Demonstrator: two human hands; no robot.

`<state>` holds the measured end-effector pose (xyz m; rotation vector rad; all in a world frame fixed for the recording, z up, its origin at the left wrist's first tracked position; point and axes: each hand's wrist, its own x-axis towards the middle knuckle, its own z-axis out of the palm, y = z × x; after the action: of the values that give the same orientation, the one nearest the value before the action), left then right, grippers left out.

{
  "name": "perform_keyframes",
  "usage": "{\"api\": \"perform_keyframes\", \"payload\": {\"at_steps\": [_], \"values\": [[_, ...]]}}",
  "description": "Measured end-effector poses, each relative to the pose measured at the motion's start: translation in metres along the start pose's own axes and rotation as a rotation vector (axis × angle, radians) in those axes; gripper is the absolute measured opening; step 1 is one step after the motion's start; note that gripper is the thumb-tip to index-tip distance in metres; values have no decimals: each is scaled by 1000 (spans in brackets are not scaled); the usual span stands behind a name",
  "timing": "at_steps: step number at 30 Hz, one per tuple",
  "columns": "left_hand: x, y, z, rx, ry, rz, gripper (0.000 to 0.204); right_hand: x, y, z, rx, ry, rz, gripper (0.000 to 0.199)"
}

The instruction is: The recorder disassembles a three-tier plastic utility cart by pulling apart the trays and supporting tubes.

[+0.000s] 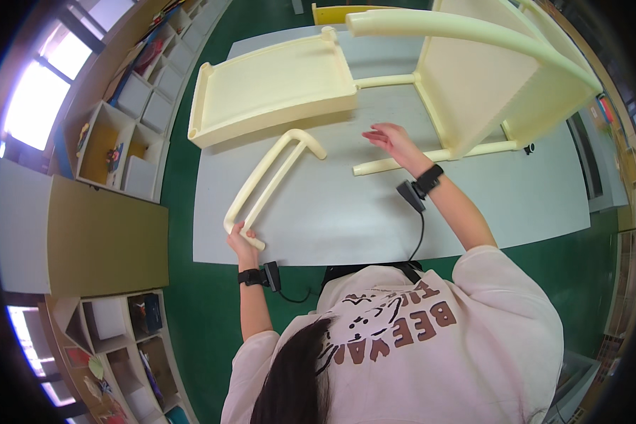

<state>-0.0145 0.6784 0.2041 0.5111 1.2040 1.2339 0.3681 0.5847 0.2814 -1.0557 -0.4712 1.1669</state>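
Observation:
My left hand (242,242) is closed round the lower end of a cream tubular frame (258,173), bent to a U with a crossbar, which lies on the grey table (318,219). My right hand (394,143) is over the table with its fingers stretched out and nothing in them. It is just above a cream tube leg (374,167) of a larger cream piece (463,85), made of panels and curved tubes, at the right. Beyond the U-shaped frame rests a shallow cream tray-like panel (275,81) with raised rims.
A small black part (529,149) is by the larger piece's tube at the right. Past the table's far edge is a yellow piece of furniture (357,14). Open shelves (113,152) and a tan cabinet (109,244) line the left. Cables hang from both wrist devices.

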Motion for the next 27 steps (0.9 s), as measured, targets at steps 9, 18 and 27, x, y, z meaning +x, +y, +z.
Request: {"api": "perform_keyframes", "payload": {"at_steps": [9, 18, 27], "values": [[16, -36, 24, 145, -38, -127, 24, -113, -24, -82, -404, 311, -143, 16], [17, -42, 18, 478, -321, -178, 19, -221, -112, -79, -1137, 516, -540, 24], [-68, -20, 25, 1099, -44, 596, 54, -229, -286, -160, -1841, 791, -1095, 44]]}}
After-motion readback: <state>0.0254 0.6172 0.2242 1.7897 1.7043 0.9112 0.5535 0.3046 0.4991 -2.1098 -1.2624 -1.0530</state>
